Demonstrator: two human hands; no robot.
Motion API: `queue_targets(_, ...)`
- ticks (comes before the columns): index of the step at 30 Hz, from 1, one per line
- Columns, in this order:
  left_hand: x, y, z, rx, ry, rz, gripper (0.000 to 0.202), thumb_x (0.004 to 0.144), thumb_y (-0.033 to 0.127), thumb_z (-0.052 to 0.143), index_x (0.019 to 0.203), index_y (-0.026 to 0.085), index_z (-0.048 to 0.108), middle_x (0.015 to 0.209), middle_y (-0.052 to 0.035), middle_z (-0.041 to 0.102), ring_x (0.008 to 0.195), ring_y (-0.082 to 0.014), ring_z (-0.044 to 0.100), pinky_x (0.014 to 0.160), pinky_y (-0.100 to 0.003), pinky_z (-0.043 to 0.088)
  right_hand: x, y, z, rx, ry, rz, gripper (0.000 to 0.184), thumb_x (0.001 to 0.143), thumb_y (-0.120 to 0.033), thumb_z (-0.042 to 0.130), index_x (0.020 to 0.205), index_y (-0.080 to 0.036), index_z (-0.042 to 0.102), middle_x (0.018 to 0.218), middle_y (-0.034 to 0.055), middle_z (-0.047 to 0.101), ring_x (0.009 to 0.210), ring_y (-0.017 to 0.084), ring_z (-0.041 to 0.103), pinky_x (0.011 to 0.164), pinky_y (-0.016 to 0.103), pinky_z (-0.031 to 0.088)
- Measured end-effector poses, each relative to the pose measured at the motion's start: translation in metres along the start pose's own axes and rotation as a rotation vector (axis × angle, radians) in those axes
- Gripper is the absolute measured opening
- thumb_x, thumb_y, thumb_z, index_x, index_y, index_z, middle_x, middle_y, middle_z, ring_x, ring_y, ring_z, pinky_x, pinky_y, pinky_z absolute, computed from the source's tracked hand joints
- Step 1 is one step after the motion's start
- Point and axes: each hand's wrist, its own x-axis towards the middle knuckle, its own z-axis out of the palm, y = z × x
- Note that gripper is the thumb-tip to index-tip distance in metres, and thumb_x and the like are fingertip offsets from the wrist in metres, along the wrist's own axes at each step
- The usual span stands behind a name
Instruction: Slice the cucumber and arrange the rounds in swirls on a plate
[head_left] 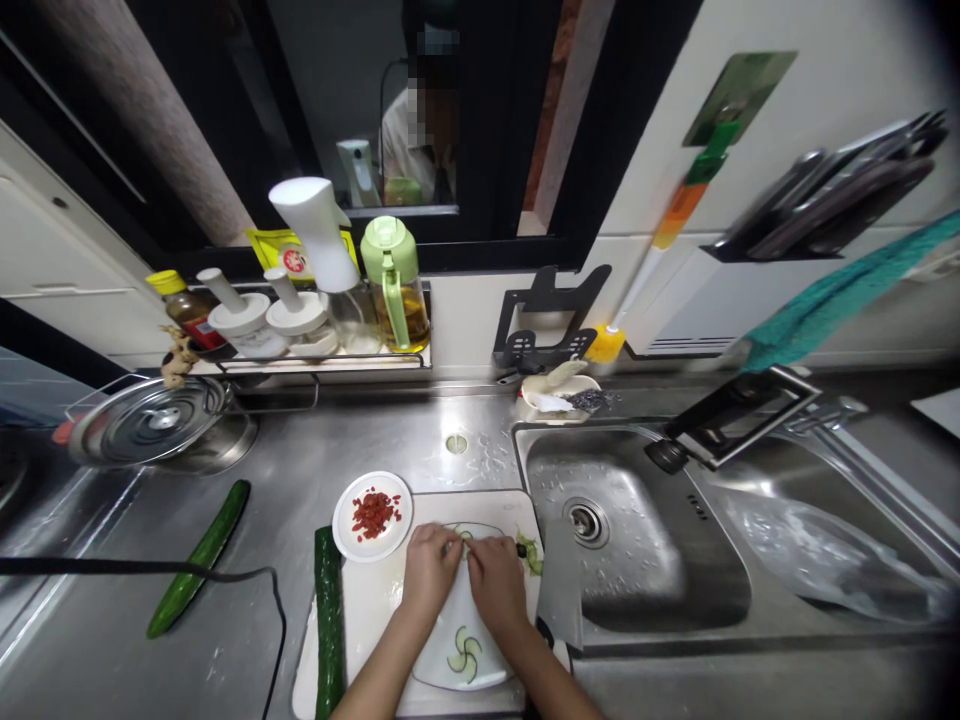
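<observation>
My left hand (433, 565) and my right hand (498, 580) meet over the far end of a white plate (431, 655). Their fingertips pinch together around thin cucumber slices (466, 536), partly hidden by the fingers. Nearer to me on the plate, curved cucumber slices (465, 654) form a pinwheel. Under the plate is a light cutting board (375, 625). Dried red berries (375, 513) lie in a small white dish (343, 535) at its far left corner. A dark cucumber (328, 620) runs along the board's left edge; green scraps (531, 555) sit right of my right hand.
A cleaver blade (562, 585) lies between board and sink (637, 540). Another cucumber (201, 560) is on the steel counter, beside a black cable (225, 574). Behind stand a lidded pot (202, 440), a rack with an oil bottle (394, 290), and a knife holder (697, 310).
</observation>
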Motion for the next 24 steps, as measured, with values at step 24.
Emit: queue_targets(24, -0.0005, -0.0028, -0.0025, -0.009, -0.003, 0.003, 0.017, 0.078, 0.019, 0.053, 0.079, 0.02, 0.071, 0.076, -0.0052, 0.064, 0.079, -0.0182, 0.058, 0.075, -0.033, 0.047, 0.0008, -0.0028, -0.0017, -0.007, -0.016, -0.002, 0.027, 0.085, -0.014, 0.043, 0.101, -0.023, 0.064, 0.089, 0.0027, 0.064, 0.091, 0.021, 0.048, 0.08, 0.032, 0.034)
